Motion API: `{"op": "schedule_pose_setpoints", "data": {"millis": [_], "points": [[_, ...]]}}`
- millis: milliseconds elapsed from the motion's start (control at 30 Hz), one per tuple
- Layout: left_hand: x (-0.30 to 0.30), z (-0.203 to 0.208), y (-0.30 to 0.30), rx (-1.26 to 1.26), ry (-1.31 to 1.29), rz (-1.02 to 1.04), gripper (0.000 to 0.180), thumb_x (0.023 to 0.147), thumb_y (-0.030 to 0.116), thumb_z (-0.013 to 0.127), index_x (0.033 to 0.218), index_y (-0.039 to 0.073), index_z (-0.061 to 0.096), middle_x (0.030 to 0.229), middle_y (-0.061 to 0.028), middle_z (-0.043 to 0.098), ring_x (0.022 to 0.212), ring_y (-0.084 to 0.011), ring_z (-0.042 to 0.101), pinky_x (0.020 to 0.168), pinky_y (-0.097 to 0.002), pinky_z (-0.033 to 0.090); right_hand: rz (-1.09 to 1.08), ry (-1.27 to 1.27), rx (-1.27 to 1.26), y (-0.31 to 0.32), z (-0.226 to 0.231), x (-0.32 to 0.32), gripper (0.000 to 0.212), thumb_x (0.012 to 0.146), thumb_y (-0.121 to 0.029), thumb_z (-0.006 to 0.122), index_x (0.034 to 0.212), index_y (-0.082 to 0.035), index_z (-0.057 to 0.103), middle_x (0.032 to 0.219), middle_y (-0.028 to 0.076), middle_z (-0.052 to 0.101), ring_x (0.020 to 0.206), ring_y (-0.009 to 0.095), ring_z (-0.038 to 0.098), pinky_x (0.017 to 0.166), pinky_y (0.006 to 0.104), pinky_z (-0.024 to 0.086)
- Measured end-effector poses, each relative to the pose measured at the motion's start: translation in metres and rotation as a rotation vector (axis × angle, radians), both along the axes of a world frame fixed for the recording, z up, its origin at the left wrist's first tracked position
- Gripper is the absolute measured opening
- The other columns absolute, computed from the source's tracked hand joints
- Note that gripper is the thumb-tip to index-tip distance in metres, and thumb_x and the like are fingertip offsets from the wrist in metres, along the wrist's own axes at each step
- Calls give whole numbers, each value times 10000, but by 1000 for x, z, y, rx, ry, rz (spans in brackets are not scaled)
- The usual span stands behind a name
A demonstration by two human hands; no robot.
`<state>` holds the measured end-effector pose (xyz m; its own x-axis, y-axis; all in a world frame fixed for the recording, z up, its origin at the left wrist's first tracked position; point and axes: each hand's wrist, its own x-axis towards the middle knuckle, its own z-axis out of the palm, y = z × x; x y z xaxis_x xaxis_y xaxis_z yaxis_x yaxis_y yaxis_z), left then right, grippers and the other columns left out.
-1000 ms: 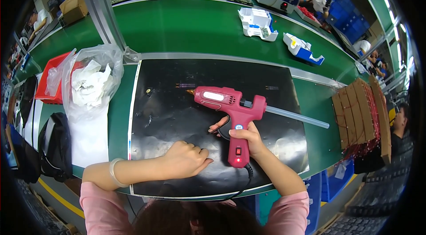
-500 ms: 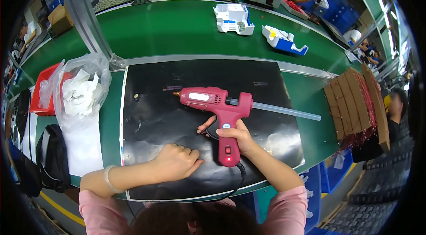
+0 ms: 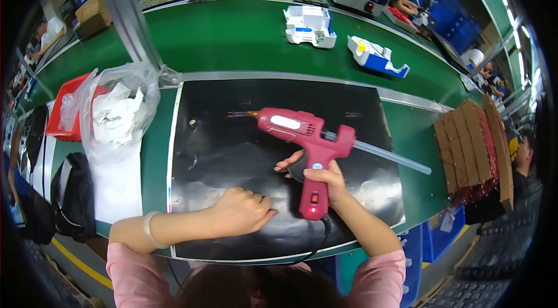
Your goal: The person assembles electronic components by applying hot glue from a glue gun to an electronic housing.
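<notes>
My right hand (image 3: 329,181) is wrapped round the handle of a dark pink hot glue gun (image 3: 305,130), its nozzle pointing left and a red light glowing at the foot of the grip. Out of the gun's back sticks a long translucent glue stick (image 3: 395,158). Some of my right fingers show stretched out past the trigger side. My left hand (image 3: 241,210) rests on the black mat (image 3: 215,162) with its fingers curled in. Whether anything is inside those fingers is hidden. A dark cord runs from the grip toward the near table edge.
Two white-and-blue plastic housings (image 3: 310,26) (image 3: 378,57) lie on the green conveyor beyond the mat. At left stand a clear bag of white paper (image 3: 119,113) and a red bin (image 3: 65,119). A cardboard box (image 3: 465,145) with red wires stands at right. Several people work farther off.
The glue gun in my right hand has tilted a little, its back end lower. The whole view has shifted slightly, so things sit a bit farther right. My left hand stays curled on the mat.
</notes>
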<state>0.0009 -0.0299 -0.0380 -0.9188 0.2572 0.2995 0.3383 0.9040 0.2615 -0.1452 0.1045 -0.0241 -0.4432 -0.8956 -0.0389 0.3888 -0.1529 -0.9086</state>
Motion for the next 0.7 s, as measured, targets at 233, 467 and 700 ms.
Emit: {"op": "schedule_pose_setpoints", "data": {"millis": [233,467,700], "points": [[4,-4,-3,16,4,20,276,737,250,554,543,62,493,440,-71,500,390,-209,519,367,-303,396,-155,34,-82,6,16,-1,419,619,-190,520,966,39,463,958,224,536,943,346,517,787,354,428],[5,-2,-3,63,-43,-6,298,758,256,528,559,37,499,419,-91,485,394,-241,521,368,-323,398,-310,77,-306,23,36,-23,450,617,-180,510,983,72,439,969,262,510,941,375,502,795,375,429],[-31,25,-10,84,-109,-22,286,752,297,529,768,17,477,595,-116,534,506,-285,555,438,-365,444,-356,108,-545,47,48,-45,421,710,-173,482,1067,39,407,1053,211,480,1037,344,445,815,356,404]]}}
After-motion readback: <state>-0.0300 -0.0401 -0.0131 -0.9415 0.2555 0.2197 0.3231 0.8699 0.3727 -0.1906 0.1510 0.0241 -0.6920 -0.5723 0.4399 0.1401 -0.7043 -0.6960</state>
